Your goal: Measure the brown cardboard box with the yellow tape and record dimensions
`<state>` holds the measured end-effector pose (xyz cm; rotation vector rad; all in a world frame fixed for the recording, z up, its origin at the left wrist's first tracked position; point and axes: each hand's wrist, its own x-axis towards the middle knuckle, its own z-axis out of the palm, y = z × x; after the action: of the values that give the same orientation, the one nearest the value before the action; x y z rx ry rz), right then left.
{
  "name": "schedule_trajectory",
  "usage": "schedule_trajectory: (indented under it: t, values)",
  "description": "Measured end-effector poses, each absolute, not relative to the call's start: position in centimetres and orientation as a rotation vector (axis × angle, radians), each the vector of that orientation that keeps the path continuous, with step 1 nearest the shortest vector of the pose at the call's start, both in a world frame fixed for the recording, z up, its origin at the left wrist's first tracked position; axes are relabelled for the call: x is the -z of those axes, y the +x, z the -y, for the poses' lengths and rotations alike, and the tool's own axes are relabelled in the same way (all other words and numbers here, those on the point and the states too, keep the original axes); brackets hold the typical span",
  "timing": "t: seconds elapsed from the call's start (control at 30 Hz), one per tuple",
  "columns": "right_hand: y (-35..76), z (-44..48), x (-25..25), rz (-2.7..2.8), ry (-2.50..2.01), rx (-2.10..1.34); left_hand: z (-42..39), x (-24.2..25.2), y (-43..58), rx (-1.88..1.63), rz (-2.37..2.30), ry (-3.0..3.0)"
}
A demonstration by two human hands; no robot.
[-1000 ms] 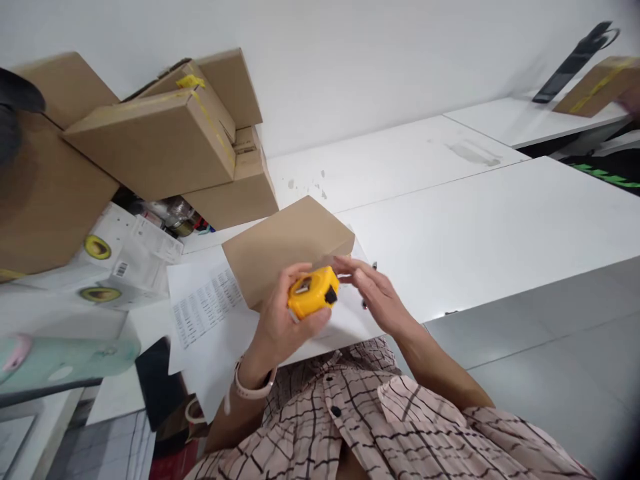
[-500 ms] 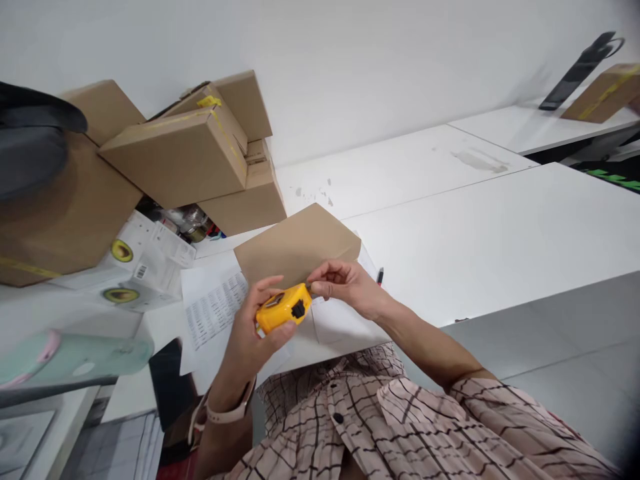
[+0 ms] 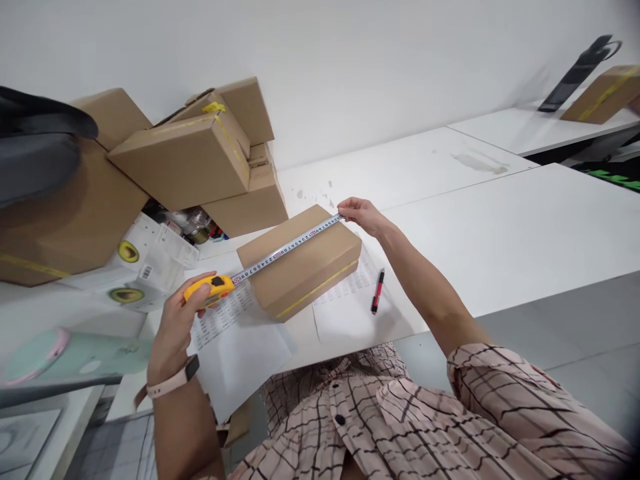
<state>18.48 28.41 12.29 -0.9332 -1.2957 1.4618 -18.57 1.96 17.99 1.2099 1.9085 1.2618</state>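
A flat brown cardboard box (image 3: 305,267) lies on printed sheets on the white table (image 3: 500,233). My left hand (image 3: 175,327) grips the yellow tape measure case (image 3: 210,288) just off the box's left corner. The tape blade (image 3: 287,249) runs out along the box's far top edge. My right hand (image 3: 361,213) pinches the blade's end at the box's far right corner.
A red and black pen (image 3: 377,291) lies on a printed sheet (image 3: 350,300) right of the box. Stacked cardboard boxes (image 3: 185,160) crowd the table's left. White avocado-printed boxes (image 3: 145,267) sit below them. Another box (image 3: 600,93) rests on a far desk.
My hands have moved apart, pulling the tape out. The case went left, the blade's end went to the box's far right corner, and the blade now lies along the box.
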Motion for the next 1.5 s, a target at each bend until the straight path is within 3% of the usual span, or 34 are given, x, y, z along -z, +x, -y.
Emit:
schedule_trajectory:
  t: [0.77, 1.03, 1.17, 1.5]
  values:
    - [16.1, -24.5, -13.7, 1.404, -1.455, -1.376, -2.9, -15.7, -17.0, -1.398, -1.388, 0.979]
    - [22.1, -24.2, -15.8, 1.176, -1.466, -1.096, -10.8, -18.8, -13.9, -1.32, -1.201, 1.213]
    - [25.0, -24.5, -15.0, 1.099, -1.561, -1.003, -16.1, -18.1, -12.6, -1.179, -1.128, 1.226]
    - [26.4, -26.0, -11.7, 0.934, -1.372, -1.303, -19.7, -16.1, -14.6, -1.008, -1.091, 1.172]
